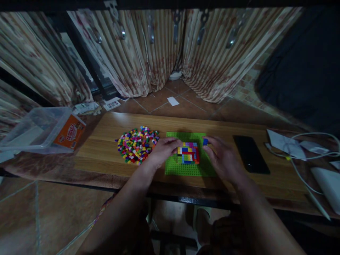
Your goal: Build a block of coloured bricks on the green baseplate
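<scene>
Forearms (132,191) foremost. Right hand (222,156) pinches blue brick (205,141), apart from and right of multicoloured build (188,153) on green baseplate (191,171). Left hand (162,150), nearer, part-curled at build's left edge; grip can't be told.

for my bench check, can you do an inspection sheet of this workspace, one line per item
Surface: wooden board, dimly lit
Job's things: multicoloured brick model on green baseplate; loose brick pile to its left
Clutter: black slab right of the baseplate; clear bin far left
Hands: left hand at the model's edge, right hand pinching a blue brick
Cables: white cable looped at right
Surroundings: curtains, tiled floor
</scene>
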`<state>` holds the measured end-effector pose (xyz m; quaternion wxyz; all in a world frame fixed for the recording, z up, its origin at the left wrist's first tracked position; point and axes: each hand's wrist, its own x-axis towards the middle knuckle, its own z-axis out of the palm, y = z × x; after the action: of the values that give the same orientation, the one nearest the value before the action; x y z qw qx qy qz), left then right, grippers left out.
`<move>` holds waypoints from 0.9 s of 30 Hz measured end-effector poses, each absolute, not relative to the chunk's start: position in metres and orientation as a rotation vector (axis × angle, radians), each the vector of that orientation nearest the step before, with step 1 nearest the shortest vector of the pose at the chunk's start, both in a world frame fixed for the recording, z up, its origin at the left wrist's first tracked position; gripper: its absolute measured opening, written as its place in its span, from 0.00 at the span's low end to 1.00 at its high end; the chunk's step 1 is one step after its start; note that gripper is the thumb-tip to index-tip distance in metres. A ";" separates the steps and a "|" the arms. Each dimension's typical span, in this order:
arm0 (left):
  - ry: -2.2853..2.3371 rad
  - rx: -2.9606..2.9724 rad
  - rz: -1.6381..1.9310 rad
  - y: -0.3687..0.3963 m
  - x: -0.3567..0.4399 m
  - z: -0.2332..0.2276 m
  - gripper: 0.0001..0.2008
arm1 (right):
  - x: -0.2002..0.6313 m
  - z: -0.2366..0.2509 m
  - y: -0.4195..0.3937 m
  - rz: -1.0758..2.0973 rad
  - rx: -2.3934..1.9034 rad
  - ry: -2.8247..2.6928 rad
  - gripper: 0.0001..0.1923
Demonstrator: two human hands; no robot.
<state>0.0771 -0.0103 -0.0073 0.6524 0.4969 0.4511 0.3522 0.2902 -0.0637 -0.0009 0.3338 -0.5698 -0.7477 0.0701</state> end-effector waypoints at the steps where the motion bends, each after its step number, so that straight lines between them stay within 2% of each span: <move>1: 1.089 1.202 0.819 -0.008 0.076 -0.010 0.13 | 0.294 -0.004 -0.065 0.181 -1.513 -2.003 0.20; 5: 1.267 1.511 0.844 -0.004 0.077 -0.018 0.09 | 0.292 -0.017 -0.074 0.184 -1.604 -2.205 0.20; 11: 1.458 1.737 0.692 -0.014 0.090 -0.018 0.20 | 0.275 -0.026 -0.084 0.026 -1.705 -2.327 0.21; 18: 1.503 2.018 0.717 -0.029 0.105 -0.022 0.26 | 0.263 -0.029 -0.087 -0.093 -1.770 -2.289 0.21; 27: 1.560 2.116 0.656 -0.037 0.115 -0.025 0.27 | 0.268 -0.034 -0.085 0.204 -1.715 -2.039 0.20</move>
<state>0.1147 -0.0366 -0.0253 0.2145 0.7628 0.5623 0.2365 0.2679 -0.0852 -0.0336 0.2326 -0.6242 -0.7421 0.0742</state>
